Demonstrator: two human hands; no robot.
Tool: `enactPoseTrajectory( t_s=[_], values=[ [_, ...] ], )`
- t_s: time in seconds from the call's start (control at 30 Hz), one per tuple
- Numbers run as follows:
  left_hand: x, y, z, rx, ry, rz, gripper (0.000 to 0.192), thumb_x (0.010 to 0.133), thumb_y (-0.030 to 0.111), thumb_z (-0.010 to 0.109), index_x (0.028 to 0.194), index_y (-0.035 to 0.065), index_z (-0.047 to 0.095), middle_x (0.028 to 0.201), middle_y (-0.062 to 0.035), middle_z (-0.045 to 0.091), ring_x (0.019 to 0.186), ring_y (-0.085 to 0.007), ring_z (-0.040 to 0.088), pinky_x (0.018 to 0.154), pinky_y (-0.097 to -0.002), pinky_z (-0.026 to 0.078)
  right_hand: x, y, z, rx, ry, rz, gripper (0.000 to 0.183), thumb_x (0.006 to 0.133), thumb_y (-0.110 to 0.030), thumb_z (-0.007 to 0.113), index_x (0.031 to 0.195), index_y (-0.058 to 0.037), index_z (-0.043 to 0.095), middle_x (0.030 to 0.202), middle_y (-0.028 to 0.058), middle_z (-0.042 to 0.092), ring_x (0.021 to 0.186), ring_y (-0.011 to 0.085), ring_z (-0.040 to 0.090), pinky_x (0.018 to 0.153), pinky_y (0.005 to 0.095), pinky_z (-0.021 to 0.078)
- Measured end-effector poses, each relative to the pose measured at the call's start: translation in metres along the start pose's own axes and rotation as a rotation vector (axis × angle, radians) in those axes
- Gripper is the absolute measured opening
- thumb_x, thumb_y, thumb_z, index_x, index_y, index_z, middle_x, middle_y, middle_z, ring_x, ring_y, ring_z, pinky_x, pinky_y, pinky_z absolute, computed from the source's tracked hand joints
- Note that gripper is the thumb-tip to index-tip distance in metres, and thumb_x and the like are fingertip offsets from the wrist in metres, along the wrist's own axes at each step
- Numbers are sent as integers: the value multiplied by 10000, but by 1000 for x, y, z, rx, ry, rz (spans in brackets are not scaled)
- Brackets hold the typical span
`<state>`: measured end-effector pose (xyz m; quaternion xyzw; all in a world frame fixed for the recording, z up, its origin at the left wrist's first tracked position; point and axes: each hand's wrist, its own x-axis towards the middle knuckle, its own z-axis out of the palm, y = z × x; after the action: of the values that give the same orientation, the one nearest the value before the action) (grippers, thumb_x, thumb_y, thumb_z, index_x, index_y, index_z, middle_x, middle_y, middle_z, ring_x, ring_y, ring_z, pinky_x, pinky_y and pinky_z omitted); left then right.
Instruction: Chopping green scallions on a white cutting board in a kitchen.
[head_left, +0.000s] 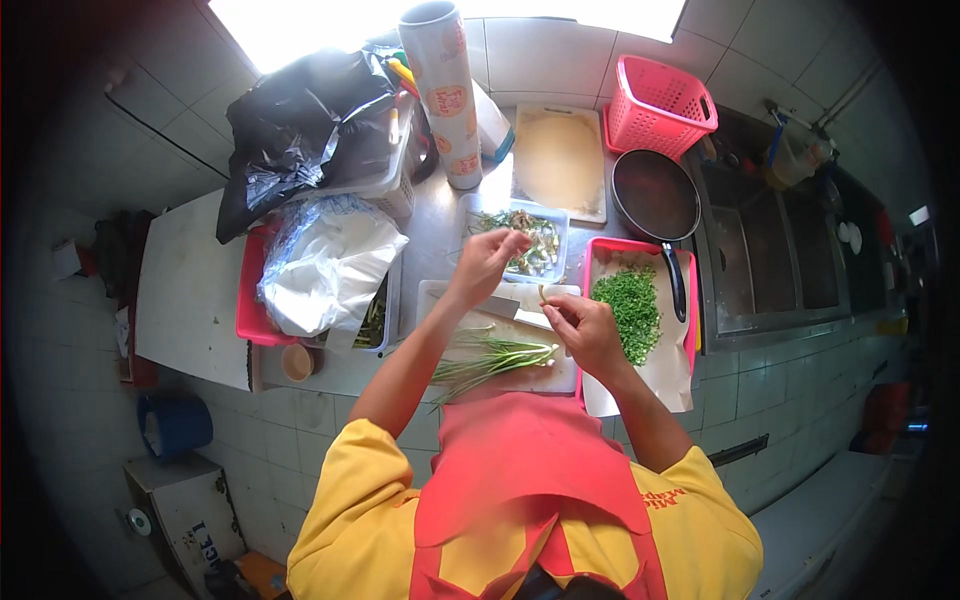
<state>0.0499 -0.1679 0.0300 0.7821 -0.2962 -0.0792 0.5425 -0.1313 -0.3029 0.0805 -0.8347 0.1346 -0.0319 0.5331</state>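
Note:
My left hand is over a clear plastic container of scallion trimmings. Its fingertips are drawn together, and whether anything is between them is hidden. Between the thumb and fingers of my right hand is a thin yellowish scallion scrap. Below my hands lies a white cutting board. A knife with a white handle rests across it, blade to the left. Nearer to me on the board is a bunch of scallions, white ends to the right.
Right of the board, a pink tray holds paper and chopped green scallion. A frying pan extends its handle over it. Behind stand a wooden board, pink basket and tall roll. Plastic bags crowd the left; sinks are right.

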Motion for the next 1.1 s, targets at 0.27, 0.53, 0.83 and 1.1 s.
enactPoseTrajectory(
  t_s=[0.27,0.53,0.83,1.1],
  values=[
    [-58,63,-35,-17,-277,64,190,865,117,728,1046,59,739,928,-85,735,805,-161,673,750,-304,519,3,-5,1,-282,-7,-242,180,913,-195,646,958,-34,712,879,141,692,783,339,664,702,424,507],
    [-68,35,-22,-355,-295,-256,170,937,171,688,1017,29,736,931,-20,724,806,-123,652,755,-297,514,0,-9,0,-282,12,-326,188,926,-213,642,972,-44,710,831,144,665,765,346,646,691,440,490],
    [-71,22,12,-1282,-384,-688,134,1002,256,604,1006,125,632,930,27,641,931,-122,637,902,-384,497,-9,-7,-6,-222,53,-301,184,925,-206,641,976,-44,712,796,151,644,738,354,634,664,448,478],
    [-51,27,-15,-896,-272,-389,152,974,264,649,1004,115,654,900,6,622,917,-135,613,907,-329,465,-18,-14,-13,-218,36,-173,193,931,-202,628,952,-31,716,821,156,673,748,349,650,681,431,490]
  ],
)
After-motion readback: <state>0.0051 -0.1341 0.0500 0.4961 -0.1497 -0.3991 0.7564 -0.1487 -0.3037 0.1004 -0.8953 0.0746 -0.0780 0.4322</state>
